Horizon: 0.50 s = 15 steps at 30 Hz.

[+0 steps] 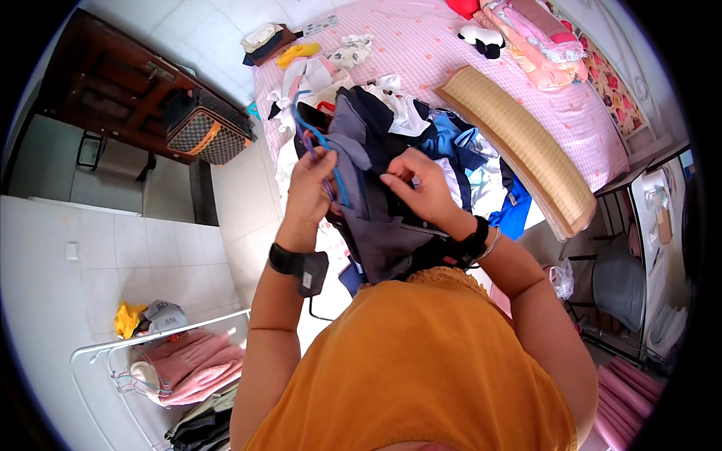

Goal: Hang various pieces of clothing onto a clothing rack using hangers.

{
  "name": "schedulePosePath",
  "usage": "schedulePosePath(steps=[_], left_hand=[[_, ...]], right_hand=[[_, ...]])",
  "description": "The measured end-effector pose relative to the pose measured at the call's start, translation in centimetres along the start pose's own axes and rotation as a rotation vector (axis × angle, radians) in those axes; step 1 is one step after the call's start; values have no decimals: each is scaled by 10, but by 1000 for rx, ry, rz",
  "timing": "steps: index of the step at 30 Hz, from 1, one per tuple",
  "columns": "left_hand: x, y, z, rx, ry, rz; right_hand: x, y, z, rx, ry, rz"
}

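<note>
A dark grey and black garment (376,237), which looks like a jacket, hangs in front of my body over the near edge of the bed. My left hand (310,188) is closed around a blue hanger (337,169) and a purple one beside it, at the garment's left side. On the garment's right side, my right hand (423,186) has its fingers curled and pinched at the black cloth; the exact fold between them is hidden. Just beyond both hands lies a heap of clothes (406,109) in white, navy and blue.
A rolled straw mat (526,143) lies right of the heap on the pink checked bed (406,37). A suitcase (210,131) stands by the brown door (98,83). At lower left is a white clothes rack (162,334); a grey chair (618,282) stands at right.
</note>
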<state>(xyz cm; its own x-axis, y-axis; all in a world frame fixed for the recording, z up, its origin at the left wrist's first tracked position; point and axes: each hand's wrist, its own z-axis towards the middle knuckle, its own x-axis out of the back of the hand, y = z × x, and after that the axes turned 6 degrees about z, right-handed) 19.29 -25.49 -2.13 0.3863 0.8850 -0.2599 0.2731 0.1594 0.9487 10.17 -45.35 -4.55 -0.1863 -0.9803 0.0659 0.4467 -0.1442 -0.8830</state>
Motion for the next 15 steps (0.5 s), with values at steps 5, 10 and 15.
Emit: schedulePosePath(steps=[5,10,15], left_hand=[[-40,-9,-7,-25,176,-80],[-22,-36,3,-245,174,566],[-13,-30,-5,85,209,489]], right_hand=[[-30,-18,-5,-77,-177,-307],[-41,-14,-19,-104,-147,-369],[-51,19,-34,-122,-200,-234]])
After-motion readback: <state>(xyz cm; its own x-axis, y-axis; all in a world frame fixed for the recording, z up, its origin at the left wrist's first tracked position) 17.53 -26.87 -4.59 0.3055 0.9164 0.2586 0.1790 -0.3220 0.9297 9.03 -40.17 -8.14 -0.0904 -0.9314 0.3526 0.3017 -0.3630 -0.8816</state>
